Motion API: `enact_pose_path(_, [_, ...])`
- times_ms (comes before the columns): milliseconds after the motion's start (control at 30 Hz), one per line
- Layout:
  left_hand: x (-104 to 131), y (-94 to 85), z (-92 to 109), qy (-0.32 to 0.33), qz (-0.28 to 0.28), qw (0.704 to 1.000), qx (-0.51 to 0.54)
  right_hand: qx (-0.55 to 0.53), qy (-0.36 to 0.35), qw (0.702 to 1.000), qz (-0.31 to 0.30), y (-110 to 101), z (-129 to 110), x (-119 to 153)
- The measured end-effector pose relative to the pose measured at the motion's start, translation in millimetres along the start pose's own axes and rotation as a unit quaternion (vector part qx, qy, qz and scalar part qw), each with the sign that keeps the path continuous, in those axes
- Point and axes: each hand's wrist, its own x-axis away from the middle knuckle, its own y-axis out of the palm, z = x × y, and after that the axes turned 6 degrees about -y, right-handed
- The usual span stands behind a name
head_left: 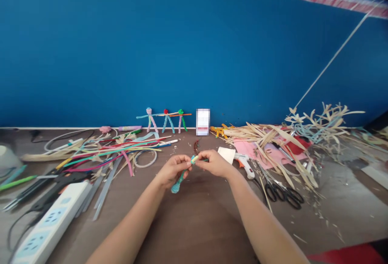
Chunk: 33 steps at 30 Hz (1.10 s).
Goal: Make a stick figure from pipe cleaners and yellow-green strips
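In the middle of the head view, my left hand (173,171) pinches a teal pipe-cleaner piece (176,185), whose wound lower end hangs below the fingers. My right hand (216,163) closes its fingertips on the pale yellow upper part of the same piece. The two hands nearly meet there, and the fingers hide much of it. Just beyond them lies a dark brown twisted strand (196,146). Three pipe-cleaner figures, one pink and blue (150,119), one blue with a red head (166,120) and one green and pink (181,120), stand against the blue wall.
A glue gun (247,166) and black-handled scissors (285,195) lie at the right, near piled dried strips (266,138) and pink paper (242,147). Pipe cleaners (121,155) heap up at the left, behind a white power strip (53,223). A small blurred upright panel (203,121) is at the back.
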Motion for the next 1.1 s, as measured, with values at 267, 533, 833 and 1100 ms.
enact_pose_path(267, [-1,4.2,-12,0.137,0.107,0.974,-0.147,-0.305,0.048,0.944,0.113,33,36,1])
enact_pose_path(533, [2,7.5,-18,0.267,0.109,0.843,-0.454,-0.401,0.112,0.901,0.119,25,44,5])
enact_pose_path(833, [-2,-3.0,-24,0.245,0.114,0.734,-0.624,-0.043,0.01,0.987,0.156,22,45,5])
enact_pose_path(1100, [-6,-3.4,-27,0.225,0.222,0.748,-0.584,0.229,-0.127,0.95,0.17,32,22,13])
